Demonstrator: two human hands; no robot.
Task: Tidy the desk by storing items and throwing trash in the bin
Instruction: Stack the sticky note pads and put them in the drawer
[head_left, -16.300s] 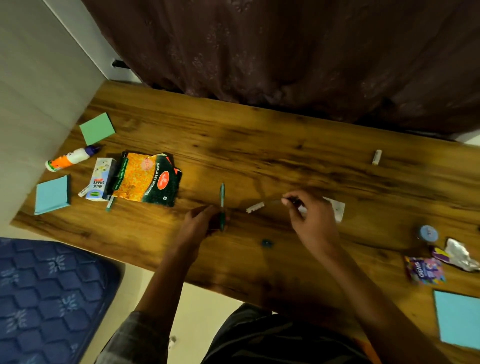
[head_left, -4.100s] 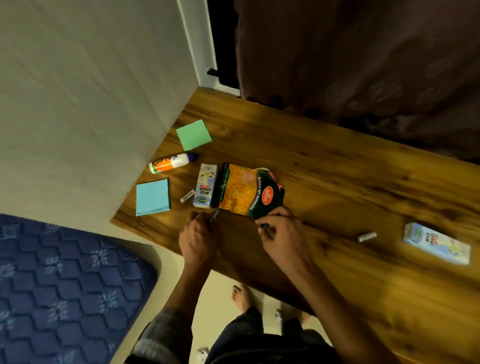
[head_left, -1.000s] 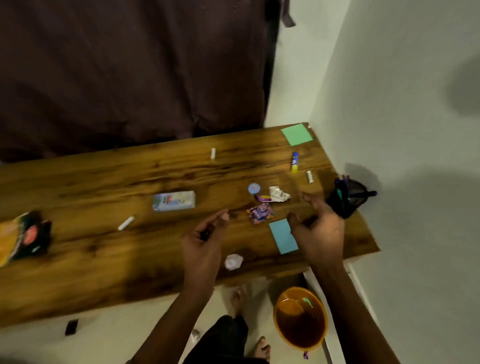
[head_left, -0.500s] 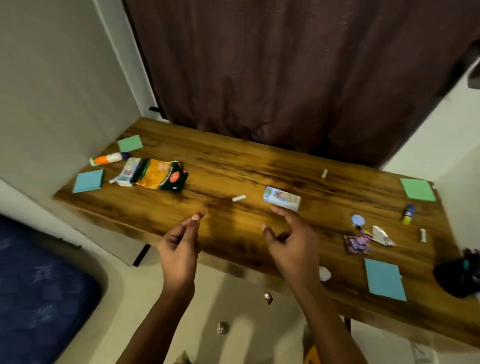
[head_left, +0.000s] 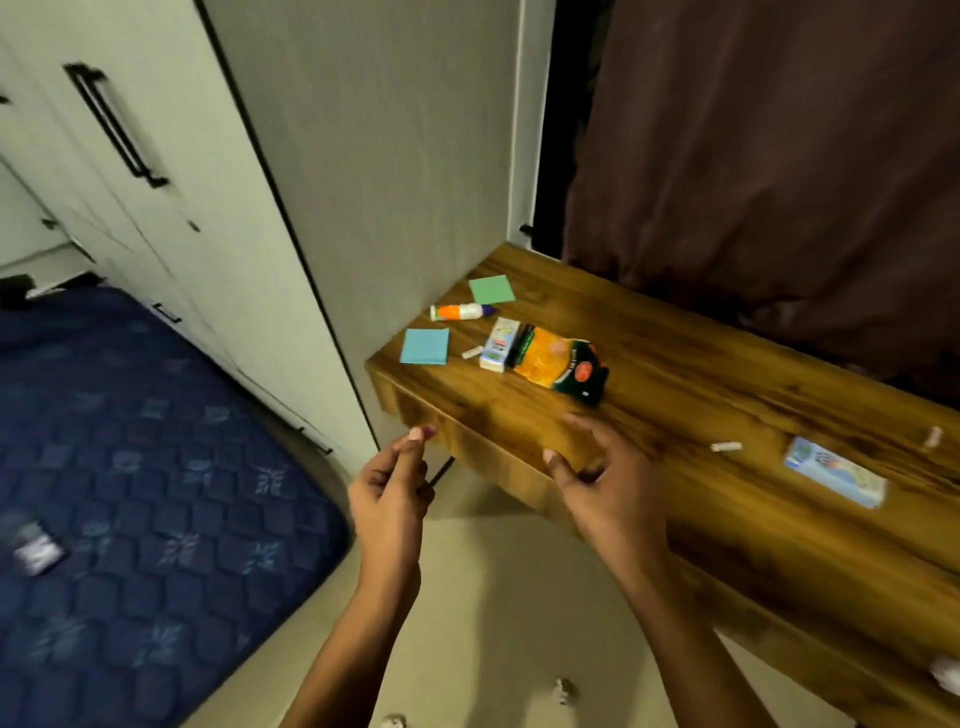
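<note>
Both forearms are reaching forward, bare to the elbow. The left hand (head_left: 390, 486) is hanging in the air with fingers loosely bent and thumb up, seemingly holding nothing. The right hand (head_left: 602, 480) is spreading its fingers, slightly curved, palm turned inward, also holding nothing.

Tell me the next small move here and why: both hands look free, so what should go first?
Probably reach the right hand forward to the orange snack packet. It lies nearest that hand on the desk, looks like trash, and both the right and the left hand hover with nothing in them.
</note>
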